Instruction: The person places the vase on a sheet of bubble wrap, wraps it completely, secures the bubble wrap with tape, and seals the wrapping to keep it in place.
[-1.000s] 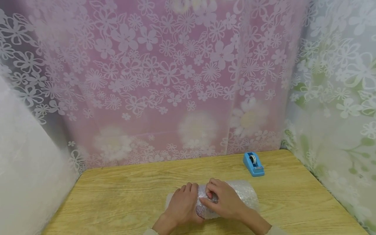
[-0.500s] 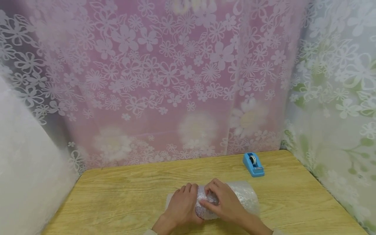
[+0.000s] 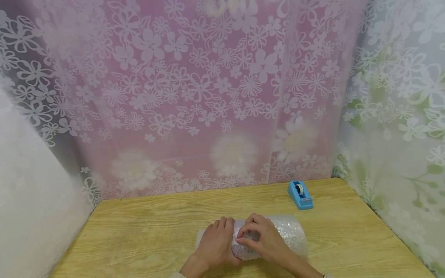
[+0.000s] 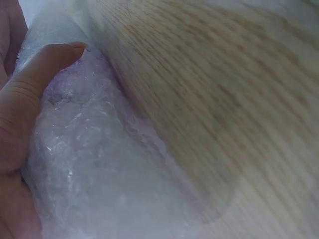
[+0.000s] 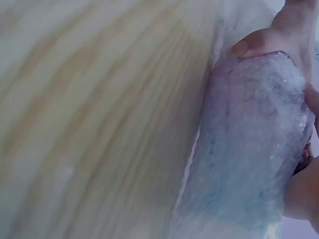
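Observation:
A cylindrical bundle in clear bubble wrap (image 3: 288,231) lies sideways on the table, with a purplish tint showing through its middle. My left hand (image 3: 216,241) grips it left of the middle, fingers over the top. In the left wrist view, the left thumb (image 4: 37,74) lies along the wrapped side (image 4: 99,149). My right hand (image 3: 265,239) is bent over the middle, its thumb and index fingertips meeting at the wrap's surface close to the left hand. What lies between those tips is too small to make out. The right wrist view shows the wrapped side (image 5: 239,149) and part of the right hand (image 5: 301,191).
A blue tape dispenser (image 3: 300,195) holding a roll of tape stands behind the bundle, toward the right. The wood-grain table (image 3: 139,227) ends at flower-patterned curtains (image 3: 194,96) at the back and right. A whitish sheet (image 3: 31,193) hangs at the left.
The right index finger has drawn down from its curled position to meet the thumb tip on the wrap. My left hand and the bundle stay in place.

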Tool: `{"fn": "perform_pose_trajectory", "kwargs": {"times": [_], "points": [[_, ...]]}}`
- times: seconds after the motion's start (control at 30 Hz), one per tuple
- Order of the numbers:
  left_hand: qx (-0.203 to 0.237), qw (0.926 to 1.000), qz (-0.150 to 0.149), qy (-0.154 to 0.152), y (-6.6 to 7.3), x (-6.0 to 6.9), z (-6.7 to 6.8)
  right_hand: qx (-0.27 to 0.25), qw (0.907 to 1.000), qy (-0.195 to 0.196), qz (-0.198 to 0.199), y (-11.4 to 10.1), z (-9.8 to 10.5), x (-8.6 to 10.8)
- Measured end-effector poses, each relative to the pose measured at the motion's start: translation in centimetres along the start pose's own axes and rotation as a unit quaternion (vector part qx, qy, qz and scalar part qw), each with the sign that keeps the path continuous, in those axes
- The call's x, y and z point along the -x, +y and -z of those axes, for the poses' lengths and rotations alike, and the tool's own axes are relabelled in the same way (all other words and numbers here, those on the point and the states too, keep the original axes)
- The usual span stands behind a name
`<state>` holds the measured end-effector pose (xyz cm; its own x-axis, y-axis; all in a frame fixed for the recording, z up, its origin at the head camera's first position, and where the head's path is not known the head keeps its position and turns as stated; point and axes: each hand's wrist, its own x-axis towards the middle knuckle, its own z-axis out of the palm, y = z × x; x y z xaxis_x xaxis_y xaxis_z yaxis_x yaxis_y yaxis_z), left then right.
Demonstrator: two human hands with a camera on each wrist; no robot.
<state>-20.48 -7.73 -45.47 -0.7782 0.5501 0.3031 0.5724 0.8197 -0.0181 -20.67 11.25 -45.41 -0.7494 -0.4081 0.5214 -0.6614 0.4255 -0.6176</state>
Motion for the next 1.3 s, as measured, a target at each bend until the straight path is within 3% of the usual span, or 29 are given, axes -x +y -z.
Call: {"fn": "perform_pose_trajectory", "kwargs": {"times": [0.1, 0.37, 0.5, 0.87, 1.03, 1.13, 1.3], "points": [[0.005, 1.0, 0.0, -0.003, -0.1, 0.0, 0.0, 0.01, 0.9998, -0.007, 0.018, 0.2, 0.2, 0.1], [0.001, 1.0, -0.007, 0.005, -0.2, -0.2, 0.1, 0.067, 0.9913, -0.021, 0.111, 0.8, 1.1, 0.2], [0.007, 1.0, -0.002, 0.001, -0.2, -0.2, 0.1, 0.081, 0.9901, -0.022, 0.112, 0.9, 1.2, 0.1], [0.001, 1.0, -0.004, 0.001, -0.1, -0.1, 0.2, 0.045, 0.9949, -0.04, 0.081, 0.9, 1.2, 0.1], [0.009, 0.9999, 0.001, -0.009, -0.1, 0.0, 0.2, 0.041, 0.9934, -0.046, 0.097, 0.9, 1.4, 0.2], [0.011, 0.9998, 0.006, -0.015, 0.0, 0.0, 0.2, 0.015, 0.9928, -0.062, 0.102, 0.9, 1.9, 0.4], [0.012, 0.9996, 0.017, -0.019, 0.1, 0.0, 0.1, -0.051, 0.9932, -0.081, 0.066, 0.9, 2.9, 0.9]]}}
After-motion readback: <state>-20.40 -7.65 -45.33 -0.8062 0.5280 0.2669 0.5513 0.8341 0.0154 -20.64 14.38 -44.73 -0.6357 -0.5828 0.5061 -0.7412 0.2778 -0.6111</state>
